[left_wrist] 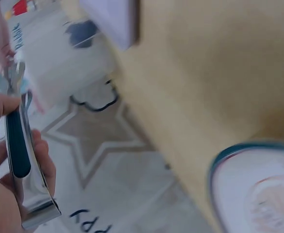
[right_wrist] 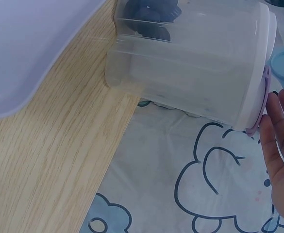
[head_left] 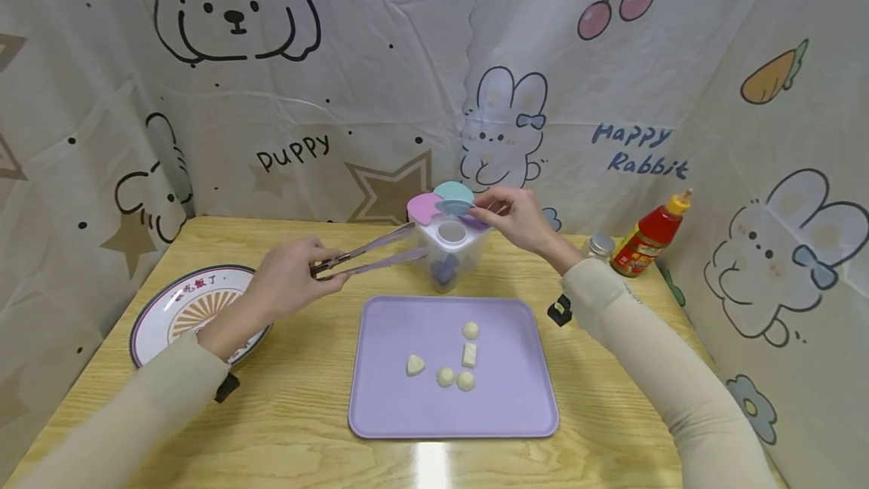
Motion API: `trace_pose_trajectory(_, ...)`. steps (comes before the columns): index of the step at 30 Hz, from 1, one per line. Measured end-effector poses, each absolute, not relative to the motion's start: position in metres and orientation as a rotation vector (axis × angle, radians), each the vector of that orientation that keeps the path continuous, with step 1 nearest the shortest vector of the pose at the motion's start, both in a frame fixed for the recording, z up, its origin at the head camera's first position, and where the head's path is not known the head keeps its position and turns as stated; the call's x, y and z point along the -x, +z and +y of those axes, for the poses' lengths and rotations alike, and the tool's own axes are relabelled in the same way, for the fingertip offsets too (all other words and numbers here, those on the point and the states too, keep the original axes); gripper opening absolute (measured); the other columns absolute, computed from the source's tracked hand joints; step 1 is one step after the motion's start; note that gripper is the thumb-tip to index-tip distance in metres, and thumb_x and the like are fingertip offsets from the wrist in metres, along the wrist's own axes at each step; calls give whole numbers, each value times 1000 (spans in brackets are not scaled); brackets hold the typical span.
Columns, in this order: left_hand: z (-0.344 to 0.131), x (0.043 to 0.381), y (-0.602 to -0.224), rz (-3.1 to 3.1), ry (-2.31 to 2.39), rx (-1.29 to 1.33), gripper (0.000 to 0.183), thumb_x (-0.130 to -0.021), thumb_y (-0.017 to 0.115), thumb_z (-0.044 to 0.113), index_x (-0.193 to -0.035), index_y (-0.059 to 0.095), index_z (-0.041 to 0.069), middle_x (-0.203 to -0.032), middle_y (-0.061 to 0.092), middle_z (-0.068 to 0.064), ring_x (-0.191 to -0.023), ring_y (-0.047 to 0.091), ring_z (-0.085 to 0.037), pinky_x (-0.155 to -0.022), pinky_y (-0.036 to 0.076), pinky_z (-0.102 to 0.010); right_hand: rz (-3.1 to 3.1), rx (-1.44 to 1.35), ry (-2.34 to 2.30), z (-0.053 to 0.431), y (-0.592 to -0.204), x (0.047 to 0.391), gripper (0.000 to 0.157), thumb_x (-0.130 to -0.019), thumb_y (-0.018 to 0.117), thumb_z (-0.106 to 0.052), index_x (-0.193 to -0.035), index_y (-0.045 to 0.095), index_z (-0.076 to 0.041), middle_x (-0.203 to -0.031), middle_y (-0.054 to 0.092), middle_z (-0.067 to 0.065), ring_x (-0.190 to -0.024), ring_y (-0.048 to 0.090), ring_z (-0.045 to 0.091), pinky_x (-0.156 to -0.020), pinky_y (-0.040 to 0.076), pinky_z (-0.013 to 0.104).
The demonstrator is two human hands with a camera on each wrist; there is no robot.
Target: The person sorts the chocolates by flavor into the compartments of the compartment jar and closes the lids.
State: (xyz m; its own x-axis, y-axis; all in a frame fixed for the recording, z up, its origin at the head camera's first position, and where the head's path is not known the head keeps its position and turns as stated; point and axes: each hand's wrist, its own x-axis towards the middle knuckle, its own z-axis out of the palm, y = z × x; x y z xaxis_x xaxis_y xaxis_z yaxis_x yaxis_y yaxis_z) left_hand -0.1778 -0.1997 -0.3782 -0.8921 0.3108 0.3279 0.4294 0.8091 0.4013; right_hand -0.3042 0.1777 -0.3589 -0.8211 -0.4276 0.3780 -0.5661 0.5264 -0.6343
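My left hand (head_left: 288,278) grips metal tongs (left_wrist: 29,160) with dark inset handles. The tongs' tips reach to the left side of a clear canister (right_wrist: 190,63) with a white top and coloured flip lids. Inside the canister, dark blue lumps (head_left: 444,270) lie in one compartment. At the top, my right hand (head_left: 514,217) pinches the raised light-blue lid (right_wrist: 283,63); the thumb is mostly out of the right wrist view. One round opening (head_left: 451,230) in the top is uncovered. A pink lid (head_left: 424,208) sits beside it.
In front of the canister lies a purple tray (head_left: 387,413) with several small cream-coloured pieces (head_left: 445,376). A patterned plate (head_left: 152,323) is at the left, under my left forearm. A red sauce bottle (head_left: 648,236) and a small lidded jar (head_left: 600,246) stand at the back right.
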Motion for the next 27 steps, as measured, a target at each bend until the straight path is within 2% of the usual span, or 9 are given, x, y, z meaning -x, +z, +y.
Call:
trace_pose_trajectory(5, -204, 169, -403, -2744, -748, 409, 38, -87, 83, 28, -117, 80, 5, -86, 71, -11, -65, 48, -16, -57, 38, -28, -2588, -843, 1164, 179, -359, 304, 15, -95, 79, -14, -105, 79, -3, -98, 78, 15, -84, 72, 21, -72, 57, 19)
trace_pose_trajectory(9, -205, 166, -419, -2747, -817, 271, 39, -89, 82, 30, -118, 80, 3, -90, 73, -15, -64, 51, -17, -56, 38, -29, -2584, -840, 1157, 180, -359, 304, 15, -95, 79, -14, -106, 79, -3, -98, 78, 16, -83, 72, 20, -72, 57, 19)
trace_pose_trajectory(15, -208, 165, -439, -2737, -864, 144, 41, -89, 83, 31, -116, 79, 1, -99, 77, -19, -78, 67, -27, -66, 49, -38, -2590, -838, 1161, 180, -359, 304, 15, -95, 79, -14, -106, 78, -3, -98, 78, 15, -83, 72, 19, -73, 58, 20)
trace_pose_trajectory(21, -209, 168, -459, -2797, -876, 96, 40, -88, 83, 32, -115, 80, 3, -100, 76, -18, -80, 65, -26, -67, 50, -40, -2597, -839, 1170, 179, -359, 304, 15, -95, 79, -14, -105, 78, -3, -98, 79, 15, -83, 72, 19, -73, 58, 21)
trace_pose_trajectory(25, -208, 169, -469, -2833, -864, 68, 43, -88, 82, 33, -118, 79, 3, -107, 77, -21, -88, 70, -32, -74, 55, -50, -2599, -839, 1170, 178, -359, 303, 15, -94, 79, -13, -105, 79, -4, -98, 79, 15, -84, 73, 21, -73, 58, 21)
trace_pose_trajectory(27, -207, 169, -471, -2846, -856, 56, 43, -89, 82, 33, -119, 78, 2, -110, 77, -23, -89, 71, -33, -75, 55, -51, -2599, -840, 1169, 178, -359, 303, 14, -94, 79, -14, -105, 79, -4, -98, 79, 14, -84, 73, 21, -73, 58, 21)
